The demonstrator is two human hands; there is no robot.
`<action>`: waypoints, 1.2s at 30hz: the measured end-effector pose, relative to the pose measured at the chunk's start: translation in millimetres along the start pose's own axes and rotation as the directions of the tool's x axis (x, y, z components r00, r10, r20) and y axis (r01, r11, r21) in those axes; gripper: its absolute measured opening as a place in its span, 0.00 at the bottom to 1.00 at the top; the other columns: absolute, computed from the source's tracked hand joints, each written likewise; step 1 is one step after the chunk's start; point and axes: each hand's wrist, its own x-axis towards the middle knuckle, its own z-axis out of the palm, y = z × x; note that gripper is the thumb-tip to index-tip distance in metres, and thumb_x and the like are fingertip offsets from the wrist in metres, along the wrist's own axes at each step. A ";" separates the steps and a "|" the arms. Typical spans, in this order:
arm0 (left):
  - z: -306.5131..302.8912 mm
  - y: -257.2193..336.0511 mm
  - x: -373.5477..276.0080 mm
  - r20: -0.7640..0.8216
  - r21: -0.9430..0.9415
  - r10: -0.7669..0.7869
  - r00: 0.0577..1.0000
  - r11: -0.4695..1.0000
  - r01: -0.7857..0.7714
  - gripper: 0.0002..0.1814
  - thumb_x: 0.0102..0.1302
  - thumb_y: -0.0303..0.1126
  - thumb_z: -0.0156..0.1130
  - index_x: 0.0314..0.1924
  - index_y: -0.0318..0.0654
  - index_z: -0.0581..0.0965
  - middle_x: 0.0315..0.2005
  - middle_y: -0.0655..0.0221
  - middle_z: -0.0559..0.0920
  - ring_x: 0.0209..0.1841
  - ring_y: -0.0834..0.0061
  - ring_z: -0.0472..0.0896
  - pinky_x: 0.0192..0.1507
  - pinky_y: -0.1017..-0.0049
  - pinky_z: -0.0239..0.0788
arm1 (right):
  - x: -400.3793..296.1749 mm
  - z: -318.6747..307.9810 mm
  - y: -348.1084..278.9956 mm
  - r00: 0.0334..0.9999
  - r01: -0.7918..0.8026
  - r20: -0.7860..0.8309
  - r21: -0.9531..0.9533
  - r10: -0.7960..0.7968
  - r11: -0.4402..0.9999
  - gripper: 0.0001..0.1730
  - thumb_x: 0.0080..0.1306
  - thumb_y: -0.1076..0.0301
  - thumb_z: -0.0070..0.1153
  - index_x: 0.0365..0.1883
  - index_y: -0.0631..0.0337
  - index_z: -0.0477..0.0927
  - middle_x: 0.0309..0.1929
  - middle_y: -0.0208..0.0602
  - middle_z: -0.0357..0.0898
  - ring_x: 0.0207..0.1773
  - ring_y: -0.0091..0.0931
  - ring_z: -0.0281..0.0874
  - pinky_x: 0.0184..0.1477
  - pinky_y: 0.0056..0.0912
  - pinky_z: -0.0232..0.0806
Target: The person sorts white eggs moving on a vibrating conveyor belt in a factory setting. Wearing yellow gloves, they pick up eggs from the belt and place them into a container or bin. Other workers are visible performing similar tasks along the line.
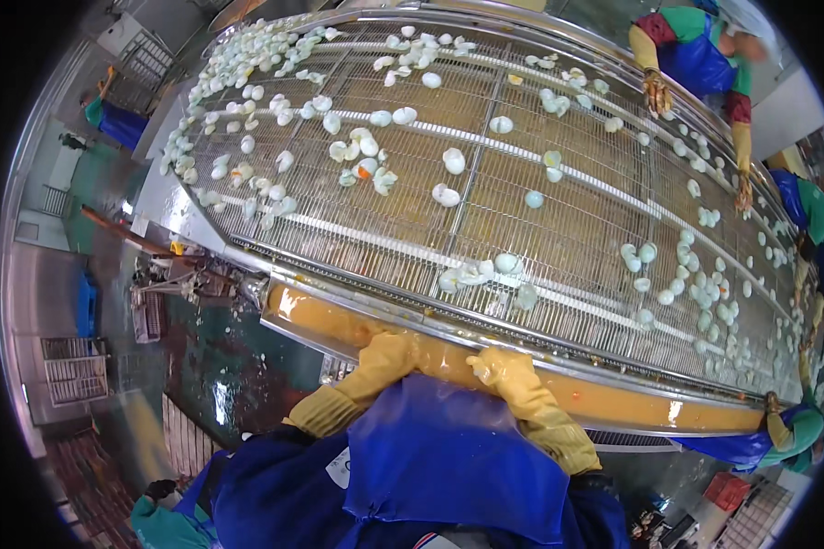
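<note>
My left hand (386, 355), in a yellow rubber glove, reaches over a metal trough (294, 335) of orange, yolk-like liquid (645, 409). Its fingertips are at the liquid, and what lies beneath them is hidden. My right hand (509, 370), gloved alike, is curled over the same trough farther right. A small whitish patch shows at its fingers; whether it is a held piece of shell, I cannot tell. Beyond the trough spans a wire-mesh conveyor (384, 237). Pale eggshells, some broken, lie on it, with a small cluster (477, 273) closest to my hands.
A dense heap of shells (247, 58) covers the conveyor's far left corner. Across the belt, a person (700, 51) in a blue apron reaches over the shells. More people work along the right end. A red crate (726, 491) sits on the floor at lower right.
</note>
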 end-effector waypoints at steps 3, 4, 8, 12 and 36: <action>21.3 -11.1 2.7 0.077 -0.034 0.264 0.961 0.964 -0.263 0.17 0.67 0.46 0.60 0.45 0.40 0.81 0.45 0.54 0.83 0.50 0.56 0.80 0.51 0.59 0.72 | -8.3 16.2 19.8 0.975 0.090 -0.205 0.024 -0.083 0.996 0.23 0.70 0.44 0.52 0.36 0.55 0.82 0.27 0.45 0.82 0.34 0.44 0.82 0.40 0.49 0.72; 16.0 -8.2 2.1 0.030 0.018 0.396 0.918 0.918 -0.397 0.16 0.68 0.46 0.59 0.40 0.43 0.83 0.42 0.57 0.84 0.46 0.57 0.82 0.48 0.58 0.74 | -10.2 10.7 17.8 0.971 0.051 -0.230 -0.068 -0.066 0.996 0.17 0.70 0.50 0.55 0.36 0.55 0.82 0.28 0.44 0.83 0.34 0.44 0.83 0.41 0.47 0.73; -24.8 16.8 -3.8 -0.034 -0.423 0.567 0.823 0.738 -0.526 0.15 0.70 0.44 0.54 0.38 0.42 0.81 0.35 0.59 0.83 0.38 0.56 0.82 0.40 0.57 0.75 | -19.0 -34.2 17.0 0.848 -0.178 -0.442 0.283 0.293 0.942 0.12 0.69 0.69 0.54 0.50 0.60 0.80 0.43 0.49 0.85 0.40 0.44 0.85 0.44 0.46 0.75; -61.1 14.8 45.4 -0.087 0.002 0.780 0.620 0.623 -0.782 0.15 0.71 0.44 0.51 0.38 0.41 0.79 0.31 0.58 0.82 0.35 0.52 0.81 0.42 0.53 0.73 | -20.1 -6.4 63.3 0.523 -0.155 -0.780 0.309 0.343 0.939 0.26 0.69 0.72 0.54 0.64 0.72 0.71 0.56 0.58 0.79 0.58 0.45 0.79 0.57 0.45 0.71; -91.0 252.9 115.9 -0.249 -0.899 0.025 0.968 0.367 -0.240 0.19 0.73 0.52 0.59 0.40 0.42 0.79 0.24 0.74 0.79 0.21 0.85 0.72 0.21 0.81 0.61 | 15.9 -41.1 87.3 0.808 0.362 -0.497 0.842 0.317 0.399 0.27 0.74 0.57 0.55 0.66 0.60 0.69 0.55 0.38 0.77 0.52 0.30 0.77 0.56 0.32 0.69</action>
